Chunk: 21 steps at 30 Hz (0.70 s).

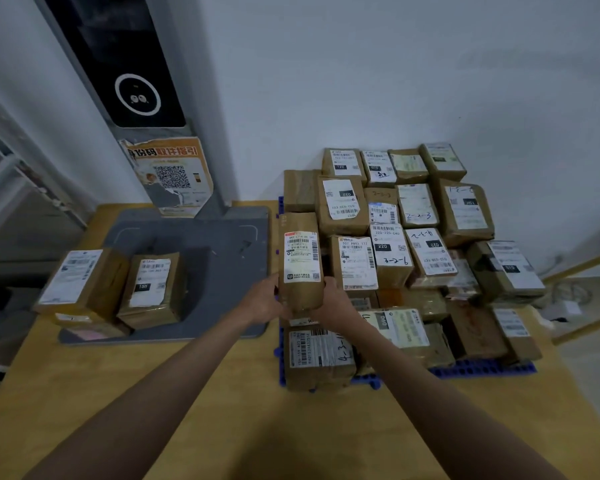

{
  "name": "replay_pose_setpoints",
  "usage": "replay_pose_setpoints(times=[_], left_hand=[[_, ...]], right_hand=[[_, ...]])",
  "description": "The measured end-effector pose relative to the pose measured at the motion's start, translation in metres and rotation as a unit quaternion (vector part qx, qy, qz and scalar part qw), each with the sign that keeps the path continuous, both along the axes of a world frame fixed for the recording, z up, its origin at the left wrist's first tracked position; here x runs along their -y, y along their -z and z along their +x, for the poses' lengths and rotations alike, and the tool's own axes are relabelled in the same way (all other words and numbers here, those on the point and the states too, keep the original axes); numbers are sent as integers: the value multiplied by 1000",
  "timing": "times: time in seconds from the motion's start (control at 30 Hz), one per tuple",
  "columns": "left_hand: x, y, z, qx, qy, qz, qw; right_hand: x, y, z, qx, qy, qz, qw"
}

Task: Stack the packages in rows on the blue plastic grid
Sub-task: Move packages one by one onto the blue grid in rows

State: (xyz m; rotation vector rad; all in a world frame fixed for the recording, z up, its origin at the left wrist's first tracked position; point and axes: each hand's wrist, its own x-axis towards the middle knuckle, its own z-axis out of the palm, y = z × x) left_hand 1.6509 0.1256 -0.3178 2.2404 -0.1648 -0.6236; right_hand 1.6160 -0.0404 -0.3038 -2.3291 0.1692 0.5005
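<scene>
A long brown package (pixel 300 261) with a white label is held at the left edge of the stack. My left hand (pixel 262 301) grips its near left side and my right hand (pixel 333 299) grips its near right side. Several brown taped packages (pixel 388 251) lie in rows on the blue plastic grid (pixel 482 368), whose edge shows at the front right. One labelled package (pixel 317 355) sits at the grid's near left corner, just below the held one.
Two more packages (pixel 84 282) (pixel 153 289) stand on a grey scanner base (pixel 201 237) at the left of the wooden table (pixel 222 410). A grey post with a screen and an orange poster (pixel 170 174) rises behind. White wall at the back.
</scene>
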Motion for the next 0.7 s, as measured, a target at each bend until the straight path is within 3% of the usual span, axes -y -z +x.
replay_pose_setpoints(times=[0.5,0.7], left_hand=[[23,15,5,12,-24,60,998],[19,-1,1,23,19,131,991]], right_hand=[[2,-12,13,-70,-33,-19,997],[6,-26,7,-8,-114,-76,991]])
